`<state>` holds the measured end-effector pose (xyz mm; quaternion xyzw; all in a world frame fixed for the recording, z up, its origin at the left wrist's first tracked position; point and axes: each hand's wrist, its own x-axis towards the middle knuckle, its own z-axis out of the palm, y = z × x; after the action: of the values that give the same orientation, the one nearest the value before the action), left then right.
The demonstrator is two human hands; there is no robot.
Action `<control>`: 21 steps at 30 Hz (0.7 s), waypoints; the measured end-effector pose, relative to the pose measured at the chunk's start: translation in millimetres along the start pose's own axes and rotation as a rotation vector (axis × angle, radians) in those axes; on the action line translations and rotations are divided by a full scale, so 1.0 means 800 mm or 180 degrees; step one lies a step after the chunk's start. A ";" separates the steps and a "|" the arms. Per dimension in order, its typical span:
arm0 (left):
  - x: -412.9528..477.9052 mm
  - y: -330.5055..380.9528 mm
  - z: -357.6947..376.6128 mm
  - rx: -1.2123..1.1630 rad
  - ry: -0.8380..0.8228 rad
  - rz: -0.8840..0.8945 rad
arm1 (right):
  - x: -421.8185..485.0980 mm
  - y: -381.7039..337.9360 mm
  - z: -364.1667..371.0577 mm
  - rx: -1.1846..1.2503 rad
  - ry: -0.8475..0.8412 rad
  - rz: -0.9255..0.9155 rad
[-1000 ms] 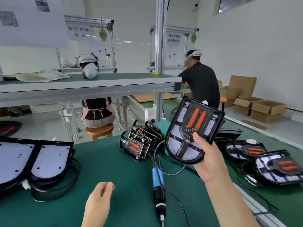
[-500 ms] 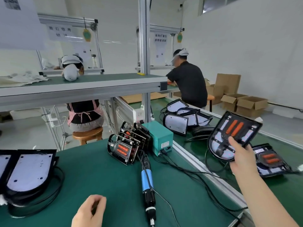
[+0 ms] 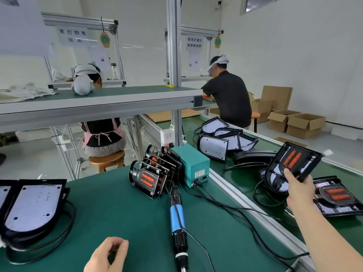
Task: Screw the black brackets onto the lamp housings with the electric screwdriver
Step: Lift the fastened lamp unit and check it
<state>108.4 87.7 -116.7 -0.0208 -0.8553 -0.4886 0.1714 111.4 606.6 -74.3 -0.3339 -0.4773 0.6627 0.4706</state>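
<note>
My right hand [image 3: 298, 193] grips a lamp housing [image 3: 292, 165] by its lower edge. The housing has a black bracket and two orange strips on it and hangs tilted above the right-hand belt. Just below it another housing with a bracket [image 3: 335, 195] lies flat on the belt. The electric screwdriver [image 3: 176, 214], blue and black, lies on the green mat with no hand on it. Behind its cable end a row of black brackets [image 3: 151, 177] stands on edge. My left hand [image 3: 107, 256] hovers low over the mat with curled fingers; nothing shows in it.
Bare lamp housings with black cables [image 3: 33, 205] lie at the left. A teal power box [image 3: 193, 163] stands behind the brackets, its cables running across the mat. More housings [image 3: 222, 138] are piled on the belt. Two people sit at benches beyond. Cardboard boxes [image 3: 304, 122] stand far right.
My right hand has carried the housing from the middle of the bench rightward and down over the belt. My left hand's fingers have curled in. My view has turned right.
</note>
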 end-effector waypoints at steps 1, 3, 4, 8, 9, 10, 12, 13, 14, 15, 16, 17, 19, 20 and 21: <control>0.000 0.000 0.000 -0.0002 0.0018 0.0011 | 0.004 0.002 0.002 -0.0062 -0.0020 -0.0032; 0.000 -0.001 0.000 0.0011 0.0053 0.0042 | 0.015 0.006 0.007 -0.0240 -0.0007 -0.0126; 0.000 0.000 0.001 0.0014 0.0063 0.0042 | 0.020 0.006 0.008 -0.0340 0.0030 -0.0168; -0.002 0.005 -0.001 -0.0017 0.0038 0.0035 | 0.038 0.009 0.013 -0.0593 0.0089 -0.0285; -0.002 0.006 -0.002 -0.0031 0.0021 0.0046 | 0.041 0.011 0.014 -0.0616 0.0109 -0.0327; -0.002 0.008 -0.003 -0.0040 0.0015 0.0052 | 0.043 0.012 0.016 -0.0638 0.0141 -0.0374; -0.003 0.010 -0.004 -0.0079 0.0006 0.0054 | 0.047 0.010 0.019 -0.0648 0.0218 -0.0455; -0.003 0.011 -0.004 -0.0093 0.0021 0.0047 | 0.049 0.008 0.018 -0.0652 0.0265 -0.0486; -0.003 0.011 -0.004 -0.0088 0.0043 0.0052 | 0.052 0.004 0.017 -0.0661 0.0330 -0.0510; -0.003 0.011 -0.003 -0.0085 0.0063 0.0057 | 0.055 0.002 0.014 -0.0659 0.0405 -0.0527; -0.003 0.011 -0.003 -0.0080 0.0083 0.0056 | 0.059 0.000 0.010 -0.0633 0.0470 -0.0531; -0.002 0.011 -0.002 -0.0085 0.0116 0.0061 | 0.063 -0.001 0.005 -0.0557 0.0525 -0.0509; -0.003 0.011 0.001 -0.0087 0.0139 0.0096 | 0.069 -0.002 0.000 -0.0461 0.0598 -0.0416; -0.004 0.012 0.002 -0.0112 0.0136 0.0112 | 0.071 0.000 -0.002 -0.0532 0.0620 -0.0341; -0.004 0.011 0.003 -0.0108 0.0142 0.0135 | 0.074 0.002 -0.003 -0.0656 0.0649 -0.0224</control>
<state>112.7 95.1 -111.3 -0.0310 -0.8422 -0.4996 0.2004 93.3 662.7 -76.0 -0.4291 -0.5038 0.5560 0.5028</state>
